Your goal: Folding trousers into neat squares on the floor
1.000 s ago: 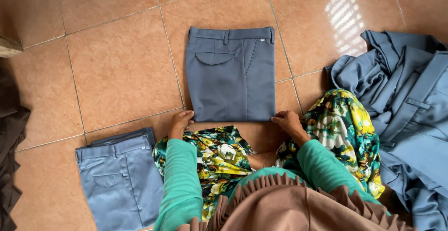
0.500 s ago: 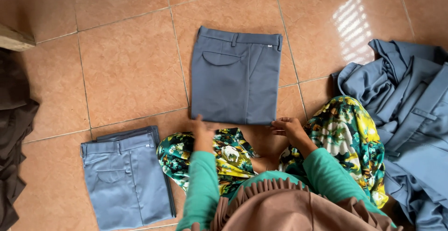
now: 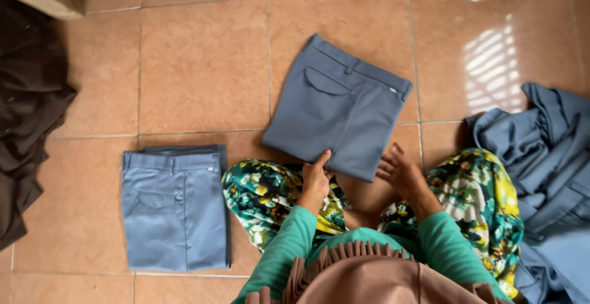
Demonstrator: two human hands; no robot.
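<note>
Folded grey trousers (image 3: 338, 110) flat on tiled floor (image 3: 203, 64), long axis tilted, waistband toward upper right, smooth woven cloth, flap pocket up, left hand (image 3: 316, 181) pinching near edge, right hand (image 3: 401, 172) open beside it, bluer folded stack (image 3: 174, 205) left, crumpled blue pile (image 3: 547, 175) right.

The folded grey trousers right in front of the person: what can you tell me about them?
The folded grey trousers lie flat on the orange tiled floor, turned at a slant. They look like smooth woven cloth, folded into a neat rectangle with the waistband, belt loops and a flapped back pocket facing up. The left hand grips the near edge; the right hand hovers open by the near right corner.
</note>
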